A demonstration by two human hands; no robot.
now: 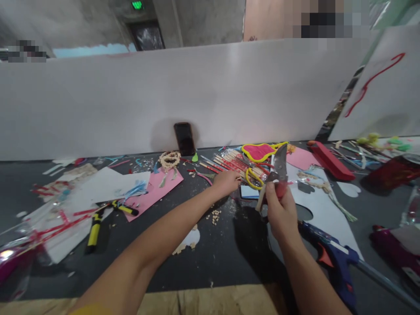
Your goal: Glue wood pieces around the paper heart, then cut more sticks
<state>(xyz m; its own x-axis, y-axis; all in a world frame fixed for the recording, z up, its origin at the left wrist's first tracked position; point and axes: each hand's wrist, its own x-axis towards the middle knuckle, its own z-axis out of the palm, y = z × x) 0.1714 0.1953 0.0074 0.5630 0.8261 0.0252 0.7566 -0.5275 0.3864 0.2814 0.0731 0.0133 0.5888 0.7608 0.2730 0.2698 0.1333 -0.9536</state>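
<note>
My right hand (pixel 282 210) is closed around a pair of pruning shears (pixel 281 162). Their broad metal blade points up, and some red shows at the grip. Stretched forward over the table, my left hand (pixel 226 183) has its fingers pinched together at the near edge of a spread of wooden chopsticks (pixel 223 165) with red parts. What those fingers hold, if anything, is too small to make out. Yellow-handled scissors (pixel 254 178) lie between the two hands. Small round wooden bits (pixel 215 216) are scattered on the table below my left wrist.
A blue glue gun (pixel 337 258) lies beside my right forearm. Yellow-and-black pliers (pixel 94 232) rest at left by white and pink paper (pixel 160 192). A phone (pixel 184 138) leans on the white partition (pixel 131 100). A red box (pixel 331 161) sits at right.
</note>
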